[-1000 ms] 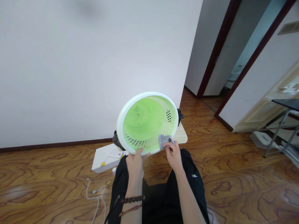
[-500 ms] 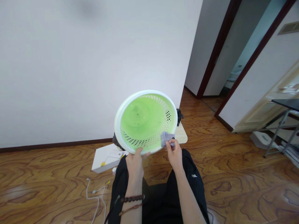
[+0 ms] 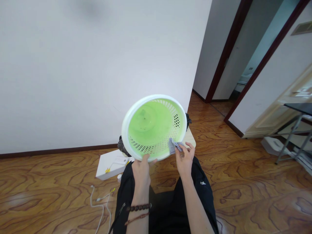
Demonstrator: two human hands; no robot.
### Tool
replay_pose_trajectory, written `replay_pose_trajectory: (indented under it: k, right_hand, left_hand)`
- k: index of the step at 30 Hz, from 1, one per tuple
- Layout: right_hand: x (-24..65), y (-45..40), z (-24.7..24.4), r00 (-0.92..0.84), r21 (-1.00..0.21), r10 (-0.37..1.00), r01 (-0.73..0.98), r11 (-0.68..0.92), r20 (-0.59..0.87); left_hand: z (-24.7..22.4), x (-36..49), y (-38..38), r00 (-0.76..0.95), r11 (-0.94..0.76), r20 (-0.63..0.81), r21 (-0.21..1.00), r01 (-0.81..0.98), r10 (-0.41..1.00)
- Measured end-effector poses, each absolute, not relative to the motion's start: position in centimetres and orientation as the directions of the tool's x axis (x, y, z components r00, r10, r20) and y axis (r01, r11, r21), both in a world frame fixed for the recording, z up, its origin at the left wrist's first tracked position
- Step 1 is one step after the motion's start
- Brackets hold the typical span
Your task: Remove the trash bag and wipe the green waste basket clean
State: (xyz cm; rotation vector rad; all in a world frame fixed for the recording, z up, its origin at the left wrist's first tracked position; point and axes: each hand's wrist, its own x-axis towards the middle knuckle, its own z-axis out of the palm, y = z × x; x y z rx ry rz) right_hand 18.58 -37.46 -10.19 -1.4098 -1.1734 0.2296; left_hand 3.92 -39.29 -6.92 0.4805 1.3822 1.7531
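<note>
Left grip point(image 3: 142, 174): clamped on the near edge, thumb over the rim, some fingers tucked out of sight underneath.
Right grip point(image 3: 184, 162): pinched narrow on the grey cloth point(image 3: 171, 145), other fingers kinda loose.
Basket point(image 3: 126, 130): green inside, white rim, holes round the side, held up tilted above the floor point(image 3: 243, 182), open side facing the camera.
Cloth: bunched against the near right rim, pretty much mid-wipe by the look of it.
Handling: probably calls for a firm left hold and light pressure from the right, imo.
White box point(image 3: 106, 169): down on the floor beside the left knee, near some white cables point(image 3: 101, 206).
Writing: no readable brands or labels; tiny white mark on the black trousers point(image 3: 202, 183), too small to make out, sorry.
</note>
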Motion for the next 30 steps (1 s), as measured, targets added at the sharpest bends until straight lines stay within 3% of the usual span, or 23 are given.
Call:
replay_pose_trajectory:
  k: [5,10,15,20,30]
  right_hand:
    - [18.6,-37.7,-9.8,0.477,-0.778,0.710,0.608,0.160,0.518]
    - [18.3,-37.6,-10.2,0.373,-0.847,0.816,0.473,0.241,0.441]
    - [17.8,-37.6,-9.6,0.276,-0.784,0.810,0.532,0.319,0.517]
    - [17.4,-37.7,-9.2,0.163,-0.768,0.860,0.551,0.327,0.483]
    - [17.8,-37.2,-10.4,0.483,-0.766,0.738,0.639,0.072,0.472]
  left_hand:
    - [-7.1,4.0,-39.2,-0.546,-0.037,-0.184,0.929,-0.368,0.817]
    - [-6.5,4.1,-39.2,-0.534,0.013,-0.220,0.931,-0.364,0.816]
    - [-5.9,4.0,-39.2,-0.540,0.061,-0.257,0.933,-0.354,0.802]
    - [-5.8,4.0,-39.1,-0.529,0.087,-0.278,0.930,-0.356,0.802]
    - [-5.7,4.1,-39.1,-0.517,0.080,-0.283,0.922,-0.379,0.808]
